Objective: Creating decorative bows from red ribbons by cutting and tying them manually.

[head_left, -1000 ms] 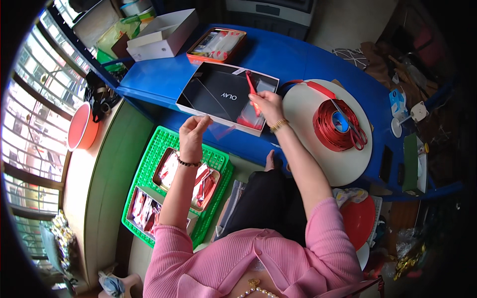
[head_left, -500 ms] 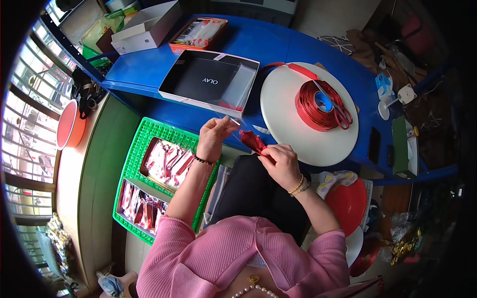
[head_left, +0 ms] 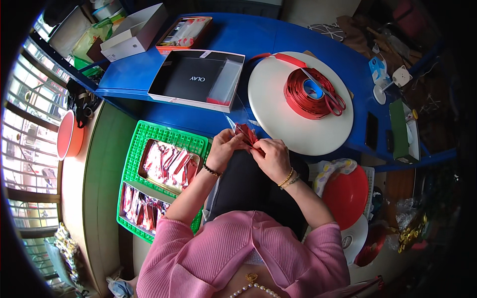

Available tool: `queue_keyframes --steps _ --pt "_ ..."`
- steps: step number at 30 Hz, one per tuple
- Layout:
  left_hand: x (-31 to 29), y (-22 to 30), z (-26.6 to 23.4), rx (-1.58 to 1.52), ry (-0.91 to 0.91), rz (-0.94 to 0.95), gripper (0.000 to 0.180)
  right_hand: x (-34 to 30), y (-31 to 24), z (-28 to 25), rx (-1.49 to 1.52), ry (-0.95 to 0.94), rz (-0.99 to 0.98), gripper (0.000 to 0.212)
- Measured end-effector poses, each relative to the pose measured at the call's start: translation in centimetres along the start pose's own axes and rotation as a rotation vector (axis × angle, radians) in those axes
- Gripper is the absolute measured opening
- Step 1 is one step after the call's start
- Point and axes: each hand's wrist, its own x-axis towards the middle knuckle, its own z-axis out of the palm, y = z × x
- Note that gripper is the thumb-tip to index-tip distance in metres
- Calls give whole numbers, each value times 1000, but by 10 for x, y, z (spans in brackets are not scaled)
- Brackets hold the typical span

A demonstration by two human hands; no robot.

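Note:
My two hands are close together above my lap, just in front of the blue table. Between them is a folded piece of red ribbon [head_left: 247, 132], partly inside a small clear plastic bag [head_left: 231, 121]. My left hand [head_left: 223, 149] pinches the bag at its side. My right hand [head_left: 272, 156] is closed on the lower end of the ribbon. A roll of red ribbon [head_left: 296, 103] with a blue core lies on a round white board [head_left: 268, 102], with scissors [head_left: 337, 103] resting across it. Clear bags [head_left: 224, 82] lie in a shallow black-lined box [head_left: 181, 74].
A green crate [head_left: 130, 164] at my left holds two boxes of bagged red pieces [head_left: 171, 164]. On the table [head_left: 253, 35] are an orange tray [head_left: 184, 35], a white box [head_left: 134, 35], a phone [head_left: 371, 130] and a green box [head_left: 405, 130]. A red basin [head_left: 348, 196] stands at my right.
My hands have come together, and the red ribbon now sits partly within the clear bag, which was apart from it before. The view has shifted slightly.

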Motion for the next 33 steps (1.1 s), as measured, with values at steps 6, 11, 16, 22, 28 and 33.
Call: queue_keyframes --steps 6,11,16,22,28,33 --pt "8 1 8 -102 -45 -27 31 -11 -5 2 73 87 -3 14" --pt "9 -4 28 -415 -4 -102 20 -23 -14 10 94 53 27 28" --pt "15 -10 6 -479 85 -174 17 -53 -10 -1 -46 46 -123 77" --pt "12 -19 -1 -616 55 -258 17 -60 3 20 -201 120 -232 58" --pt "5 -20 4 -583 109 -316 18 -56 1 22 -251 168 -248 31" --pt "-20 -52 35 -552 -5 -313 31 -54 2 28 -260 130 -208 28"
